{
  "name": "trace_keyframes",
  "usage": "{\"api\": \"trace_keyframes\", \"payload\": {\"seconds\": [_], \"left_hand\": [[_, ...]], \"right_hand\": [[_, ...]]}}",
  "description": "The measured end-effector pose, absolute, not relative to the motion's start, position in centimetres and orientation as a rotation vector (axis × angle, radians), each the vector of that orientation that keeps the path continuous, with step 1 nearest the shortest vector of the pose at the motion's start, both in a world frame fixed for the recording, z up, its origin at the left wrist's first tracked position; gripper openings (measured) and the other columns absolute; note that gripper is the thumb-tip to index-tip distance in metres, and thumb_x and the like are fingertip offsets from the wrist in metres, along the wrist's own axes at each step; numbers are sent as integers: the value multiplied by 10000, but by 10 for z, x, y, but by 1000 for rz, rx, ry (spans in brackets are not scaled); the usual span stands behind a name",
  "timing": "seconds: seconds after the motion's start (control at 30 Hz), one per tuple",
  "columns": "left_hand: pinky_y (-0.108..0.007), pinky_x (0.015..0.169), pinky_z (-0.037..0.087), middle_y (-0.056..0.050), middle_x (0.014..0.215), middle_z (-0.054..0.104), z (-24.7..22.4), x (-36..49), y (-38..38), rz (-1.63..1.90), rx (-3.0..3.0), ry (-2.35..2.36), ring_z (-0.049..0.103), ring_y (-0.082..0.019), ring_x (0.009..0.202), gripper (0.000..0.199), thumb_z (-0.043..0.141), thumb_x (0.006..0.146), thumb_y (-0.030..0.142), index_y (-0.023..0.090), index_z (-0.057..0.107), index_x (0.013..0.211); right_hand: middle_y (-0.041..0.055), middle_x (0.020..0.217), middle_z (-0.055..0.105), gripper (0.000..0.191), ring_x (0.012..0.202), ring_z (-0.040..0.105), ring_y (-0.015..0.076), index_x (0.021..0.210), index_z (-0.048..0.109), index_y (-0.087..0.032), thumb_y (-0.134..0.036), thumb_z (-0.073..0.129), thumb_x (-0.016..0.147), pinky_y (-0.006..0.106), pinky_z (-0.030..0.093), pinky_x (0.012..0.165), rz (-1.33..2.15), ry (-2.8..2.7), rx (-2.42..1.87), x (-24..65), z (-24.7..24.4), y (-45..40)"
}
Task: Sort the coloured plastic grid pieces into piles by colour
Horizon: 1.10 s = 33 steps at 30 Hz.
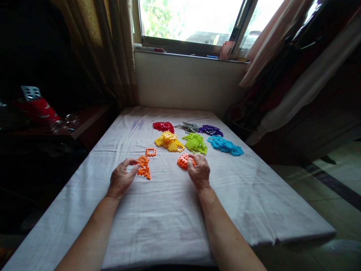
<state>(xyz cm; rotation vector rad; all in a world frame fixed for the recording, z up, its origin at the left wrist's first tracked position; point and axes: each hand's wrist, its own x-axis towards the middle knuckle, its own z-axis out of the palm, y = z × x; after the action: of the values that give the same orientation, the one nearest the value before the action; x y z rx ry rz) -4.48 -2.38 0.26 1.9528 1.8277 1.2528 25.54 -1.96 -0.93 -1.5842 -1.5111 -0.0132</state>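
Observation:
My left hand (122,177) pinches the left edge of a small cluster of orange notched plastic building pieces (143,167), thumb and index finger closed on it. Just beyond lies a single orange square frame piece (150,152) with an open middle. To the right, my right hand (199,171) has its fingers closed at the right side of a pile of orange-red notched pieces (184,161). Its fingers partly cover that pile, so the exact piece between them is hidden.
Behind my hands lie piles of yellow (169,142), lime green (195,143), blue (225,145), red (163,127), grey (190,127) and purple pieces (211,130). A pale cloth (158,218) covers the table. Glasses (66,123) rest on a dark side surface at left.

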Motion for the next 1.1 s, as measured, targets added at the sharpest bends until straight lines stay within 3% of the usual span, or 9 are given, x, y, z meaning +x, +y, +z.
{"api": "trace_keyframes", "payload": {"seconds": [0.17,0.27,0.4,0.53,0.67,0.83,1.1], "left_hand": [[-354,924,531,-38,947,754,2,-15,-28,1305,2145,1582,689,-214,954,238,569,865,461,247,673,879],[-368,943,525,-39,954,749,1,-7,-30,1264,2173,1583,684,-215,963,225,572,879,447,249,677,895],[-361,915,535,-32,940,742,-2,-4,-31,1217,2180,1587,683,-209,935,209,574,883,431,249,677,895],[-356,892,541,-32,910,739,-5,-1,-31,1208,2240,1530,685,-202,887,234,563,899,449,242,672,892],[-370,936,526,-52,1010,749,-4,-12,-28,1176,2268,1517,682,-221,978,303,572,885,506,239,668,994],[-389,977,491,-59,1036,737,-2,-55,-21,951,2298,1747,657,-249,1031,387,603,822,598,254,685,981],[-488,1128,357,-38,1386,618,-9,-70,-23,562,2388,1802,504,-299,1334,395,710,725,499,347,729,1089]], "right_hand": [[53,921,753,299,756,680,159,1112,707,-211,-343,603,865,281,552,761,359,-1723,-1322,209,-10,-30],[41,949,771,350,716,681,140,1170,684,-224,-339,638,843,256,550,700,575,-1736,-1242,194,-10,-33],[-1,791,756,287,619,649,114,1103,706,-220,-289,595,848,218,522,618,736,-1692,-1177,187,-8,-37],[6,791,747,276,602,631,115,1059,719,-218,-330,610,832,224,517,610,745,-1697,-1136,184,-5,-39],[36,779,732,296,628,635,143,1018,713,-190,-379,575,837,256,524,638,671,-1546,-1176,205,0,-31],[52,802,724,395,678,645,176,1034,680,-164,-423,526,779,290,523,682,367,-985,-1564,285,-6,-10],[22,713,698,261,654,618,196,895,731,-212,-338,560,742,292,469,638,341,-1051,-1968,321,-21,-6]]}}
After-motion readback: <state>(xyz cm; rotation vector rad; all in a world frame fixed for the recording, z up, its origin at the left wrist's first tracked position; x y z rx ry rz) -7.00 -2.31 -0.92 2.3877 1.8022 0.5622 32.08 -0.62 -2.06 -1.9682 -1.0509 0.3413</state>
